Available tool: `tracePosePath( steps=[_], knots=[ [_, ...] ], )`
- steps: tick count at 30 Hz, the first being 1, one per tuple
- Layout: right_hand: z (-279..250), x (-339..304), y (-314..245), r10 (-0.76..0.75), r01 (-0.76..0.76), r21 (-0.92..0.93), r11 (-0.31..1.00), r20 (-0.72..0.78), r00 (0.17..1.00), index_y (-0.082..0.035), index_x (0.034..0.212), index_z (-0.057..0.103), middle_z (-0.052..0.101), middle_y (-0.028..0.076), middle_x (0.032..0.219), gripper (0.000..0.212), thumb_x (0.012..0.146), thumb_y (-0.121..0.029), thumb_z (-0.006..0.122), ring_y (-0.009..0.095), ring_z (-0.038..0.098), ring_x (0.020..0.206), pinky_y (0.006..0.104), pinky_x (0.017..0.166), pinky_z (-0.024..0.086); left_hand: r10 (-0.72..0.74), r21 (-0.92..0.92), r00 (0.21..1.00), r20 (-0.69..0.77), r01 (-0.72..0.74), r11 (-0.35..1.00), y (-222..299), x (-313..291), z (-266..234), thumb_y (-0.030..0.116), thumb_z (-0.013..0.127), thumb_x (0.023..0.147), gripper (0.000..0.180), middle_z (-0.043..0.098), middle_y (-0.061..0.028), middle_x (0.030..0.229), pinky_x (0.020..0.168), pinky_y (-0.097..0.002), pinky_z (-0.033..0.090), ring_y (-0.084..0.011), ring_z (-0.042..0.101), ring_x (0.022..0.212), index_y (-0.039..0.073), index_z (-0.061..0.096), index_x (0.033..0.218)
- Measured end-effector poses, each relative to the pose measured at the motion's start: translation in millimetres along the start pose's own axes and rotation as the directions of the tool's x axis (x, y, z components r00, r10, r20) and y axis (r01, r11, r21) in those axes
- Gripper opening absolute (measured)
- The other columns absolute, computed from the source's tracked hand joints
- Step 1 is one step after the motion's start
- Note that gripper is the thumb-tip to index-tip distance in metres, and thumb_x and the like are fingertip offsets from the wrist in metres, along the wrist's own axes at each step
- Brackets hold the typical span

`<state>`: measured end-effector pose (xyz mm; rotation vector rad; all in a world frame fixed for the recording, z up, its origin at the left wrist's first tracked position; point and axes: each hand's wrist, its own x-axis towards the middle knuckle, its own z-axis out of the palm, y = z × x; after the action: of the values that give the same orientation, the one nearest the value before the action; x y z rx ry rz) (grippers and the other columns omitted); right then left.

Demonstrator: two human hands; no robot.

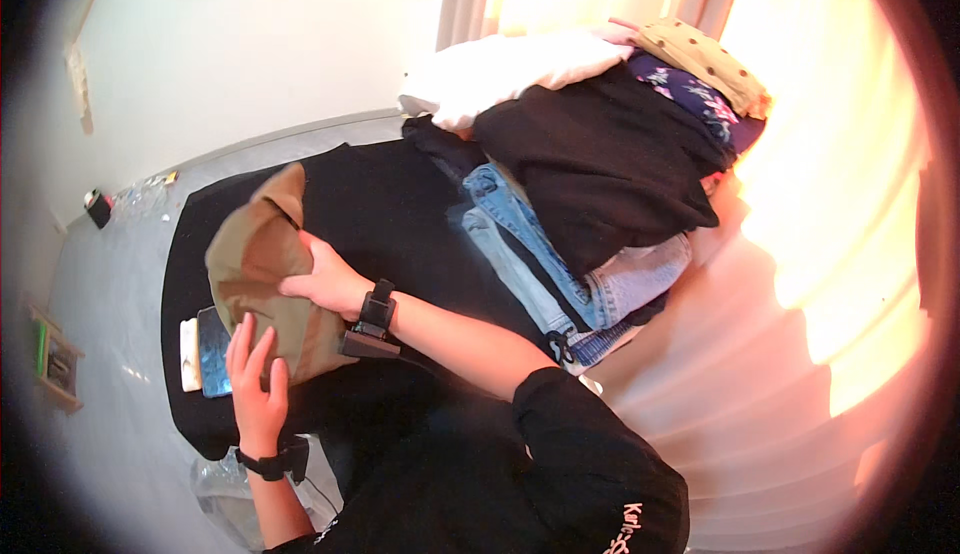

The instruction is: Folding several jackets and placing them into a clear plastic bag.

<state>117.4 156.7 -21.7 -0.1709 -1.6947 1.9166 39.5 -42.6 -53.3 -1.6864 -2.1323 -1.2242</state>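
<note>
A khaki cap [255,264] is in front of me at the left part of the black-covered table, its brim pointing away. My right hand [328,279] grips the cap's right edge, with the fingers partly hidden behind the fabric. Against the near side of the cap rests my left hand [260,369], its fingers stretched out and apart. Just left of the cap lies a flat, phone-like object with a bluish, shiny face [213,354], partly covered by the cap. A small white block-like item [190,354] sits beside it.
Folded clothes are piled at the table's far right: blue jeans [520,244], a black garment [610,154], a white one [520,69] and a yellow dotted one [700,54]. The black table cover [390,214] ends at the left. A clear plastic bag [225,484] is below.
</note>
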Motion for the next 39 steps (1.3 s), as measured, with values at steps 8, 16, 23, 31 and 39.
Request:
tracePosePath(
  steps=[8, 16, 23, 31, 39],
  knots=[
    [-35.9, -42.2, -184.4, -0.58, 0.441, -0.457, 0.772, -0.222, 0.784, -0.001, 0.118, 0.053, 0.063, 0.007, 0.111, 0.041, 0.079, -0.001, 0.067, 0.015, 0.059, 0.101, 0.0309, 0.089, 0.048, 0.301, -0.218, 0.934, -0.194, -0.34, 0.915, 18.7, 39.4, 3.5, 0.002, 0.052, 0.082, 0.049, 0.036, -0.0222, 0.145, 0.109, -0.0435, 0.028, -0.0374, 0.036, 0.133, 0.0, 0.048, 0.131],
    [-39.0, -107.0, -193.4, -0.382, 0.318, -0.225, 0.921, -0.364, 0.85, -0.001, 0.132, 0.043, 0.055, 0.012, 0.124, 0.048, 0.087, -0.004, 0.059, 0.023, 0.056, 0.111, 0.0361, 0.093, 0.047, 0.063, -0.965, 0.967, 0.248, 0.241, 0.099, 11.8, 30.0, 38.3, 0.053, 0.042, 0.095, 0.072, 0.039, -0.0143, 0.143, 0.1, -0.0424, 0.04, -0.027, 0.045, 0.126, 0.005, 0.026, 0.145],
    [-9.0, -91.0, -63.2, 0.16, -0.143, 0.152, 0.978, -0.113, 0.981, -0.001, 0.136, 0.034, 0.049, 0.014, 0.131, 0.055, 0.087, -0.005, 0.058, 0.025, 0.054, 0.113, 0.0382, 0.094, 0.047, -0.056, -0.743, 0.874, 0.482, 0.374, -0.555, -50.9, -33.0, 48.6, 0.049, 0.038, 0.098, 0.06, 0.043, -0.0087, 0.142, 0.106, -0.0379, 0.036, -0.0213, 0.044, 0.126, 0.007, 0.038, 0.141],
    [63.1, -64.6, 32.6, 0.276, -0.283, 0.068, 0.957, 0.097, 0.956, 0.0, 0.13, 0.038, 0.052, 0.012, 0.123, 0.058, 0.081, -0.007, 0.067, 0.023, 0.055, 0.108, 0.0369, 0.093, 0.046, -0.387, -0.958, 0.913, 0.13, 0.016, -0.286, -64.4, -122.7, -40.1, 0.039, 0.047, 0.096, 0.052, 0.051, -0.0114, 0.134, 0.105, -0.0381, 0.038, -0.0217, 0.051, 0.12, 0.005, 0.045, 0.135],
    [152.9, -82.2, 78.1, 0.336, -0.113, -0.414, 0.903, 0.516, 0.788, 0.001, 0.123, 0.045, 0.06, 0.016, 0.115, 0.057, 0.076, -0.01, 0.075, 0.025, 0.058, 0.106, 0.0363, 0.093, 0.045, -0.855, -0.938, 0.461, 0.236, 0.339, -0.076, -148.4, -283.5, -46.6, 0.025, 0.053, 0.095, 0.036, 0.061, -0.008, 0.118, 0.092, -0.0352, 0.047, -0.015, 0.057, 0.106, 0.004, 0.055, 0.124]
  ],
)
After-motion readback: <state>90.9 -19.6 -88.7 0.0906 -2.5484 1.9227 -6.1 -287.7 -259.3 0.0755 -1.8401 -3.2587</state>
